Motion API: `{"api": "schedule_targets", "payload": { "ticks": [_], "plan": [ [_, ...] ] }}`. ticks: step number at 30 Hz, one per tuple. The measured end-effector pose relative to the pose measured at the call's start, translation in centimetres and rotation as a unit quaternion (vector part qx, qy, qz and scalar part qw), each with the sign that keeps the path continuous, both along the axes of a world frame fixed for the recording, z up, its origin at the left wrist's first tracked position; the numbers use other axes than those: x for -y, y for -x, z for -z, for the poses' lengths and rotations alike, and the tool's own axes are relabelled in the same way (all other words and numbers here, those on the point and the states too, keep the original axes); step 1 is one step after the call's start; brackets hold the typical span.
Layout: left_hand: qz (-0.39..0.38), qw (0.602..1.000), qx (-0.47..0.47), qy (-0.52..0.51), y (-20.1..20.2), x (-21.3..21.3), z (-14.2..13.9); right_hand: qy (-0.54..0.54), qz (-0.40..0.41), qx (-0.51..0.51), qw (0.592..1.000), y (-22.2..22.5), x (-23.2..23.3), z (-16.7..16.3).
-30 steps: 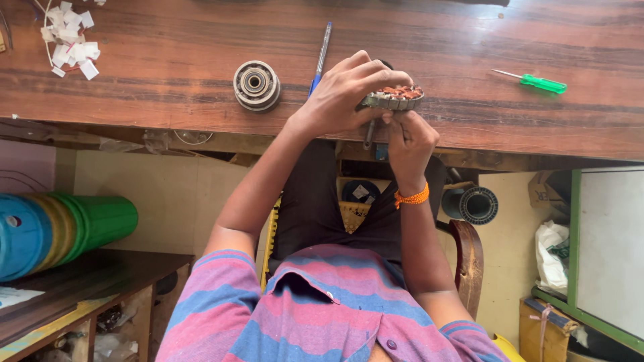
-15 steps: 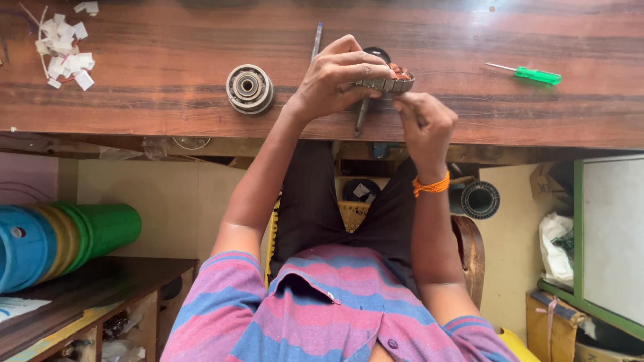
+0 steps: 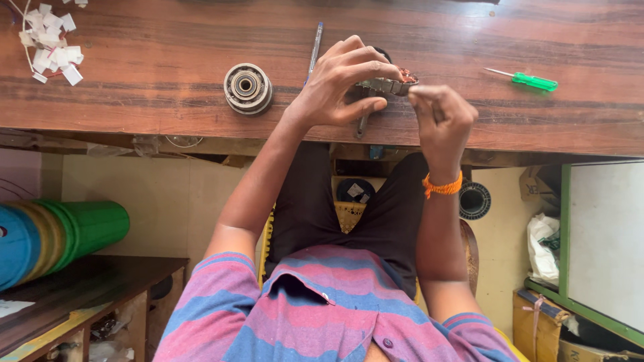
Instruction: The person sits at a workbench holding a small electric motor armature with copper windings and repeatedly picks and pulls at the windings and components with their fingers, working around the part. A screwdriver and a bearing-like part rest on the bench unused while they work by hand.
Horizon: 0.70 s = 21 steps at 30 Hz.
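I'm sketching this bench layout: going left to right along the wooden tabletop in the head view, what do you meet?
White paper scraps → round metal rotor → blue pen → left hand → wound motor part → right hand → green screwdriver.

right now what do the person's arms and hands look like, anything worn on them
Both hands, left hand and right hand, are bare, without gloves. The forearms are uncovered. An orange thread band circles the right wrist. Short sleeves of a pink, blue and purple striped shirt end above the elbows.

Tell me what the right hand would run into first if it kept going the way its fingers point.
The right hand has its fingertips pinched toward the small metal part with copper windings held in the left hand. Going straight on, it would most likely meet that part first; whether they already touch is unclear.
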State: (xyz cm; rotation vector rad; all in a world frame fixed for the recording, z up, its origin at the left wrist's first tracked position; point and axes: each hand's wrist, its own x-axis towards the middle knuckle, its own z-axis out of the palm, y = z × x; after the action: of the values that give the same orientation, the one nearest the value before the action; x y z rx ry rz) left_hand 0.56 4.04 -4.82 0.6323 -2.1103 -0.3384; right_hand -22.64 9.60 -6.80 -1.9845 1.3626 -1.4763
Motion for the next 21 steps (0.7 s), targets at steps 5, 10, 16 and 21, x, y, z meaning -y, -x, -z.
{"api": "schedule_targets", "payload": {
  "ticks": [5,10,16,21],
  "plan": [
    [-0.052,0.998,0.017,0.018,0.7,-0.4,0.6,-0.025,-0.052,0.068,0.996,-0.2,-1.9,2.2],
    [-0.049,0.997,-0.007,0.058,1.0,0.0,1.8,-0.009,0.024,0.039,0.999,-0.2,-1.2,1.9],
    [-0.051,0.996,-0.021,0.07,1.1,0.2,2.1,0.006,0.002,0.038,0.999,-0.2,0.9,0.2],
    [-0.068,0.997,-0.017,0.041,1.5,-0.4,0.8,0.046,-0.025,0.0,0.999,-0.3,3.6,0.0]
  ]
}}
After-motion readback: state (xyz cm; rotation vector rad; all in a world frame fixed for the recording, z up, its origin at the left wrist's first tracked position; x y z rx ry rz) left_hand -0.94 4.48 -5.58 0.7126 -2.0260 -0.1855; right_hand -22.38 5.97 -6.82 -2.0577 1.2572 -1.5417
